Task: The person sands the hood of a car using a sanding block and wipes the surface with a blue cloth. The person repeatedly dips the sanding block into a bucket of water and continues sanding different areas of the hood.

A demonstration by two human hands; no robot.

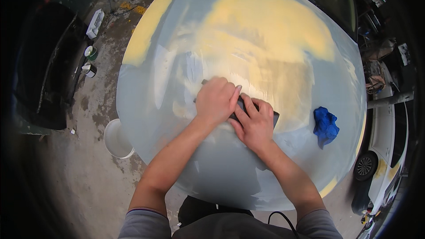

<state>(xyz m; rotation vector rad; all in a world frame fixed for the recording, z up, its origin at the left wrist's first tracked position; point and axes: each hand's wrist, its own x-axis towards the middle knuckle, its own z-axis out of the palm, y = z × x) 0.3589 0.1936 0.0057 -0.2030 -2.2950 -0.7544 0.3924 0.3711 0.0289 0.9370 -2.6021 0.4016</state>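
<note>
A large grey car hood (221,172) with pale yellow patches lies in front of me, its surface looking wet around the middle. Both my hands press a long black sanding block (276,118) onto it, at the lower edge of the big yellow patch. My left hand (215,101) covers the block's left part with fingers closed over it. Gripping the right part, my right hand (257,126) sits close beside the left. The block's underside is hidden. To the right of my hands, a crumpled blue cloth (326,126) rests on the hood.
A white bucket (117,139) stands on the floor by the hood's left edge. Farther left are a green-and-white can (90,53), another can (89,70), a white tray-like box (95,24) and a dark car panel (48,62). A white car (385,146) is at the right.
</note>
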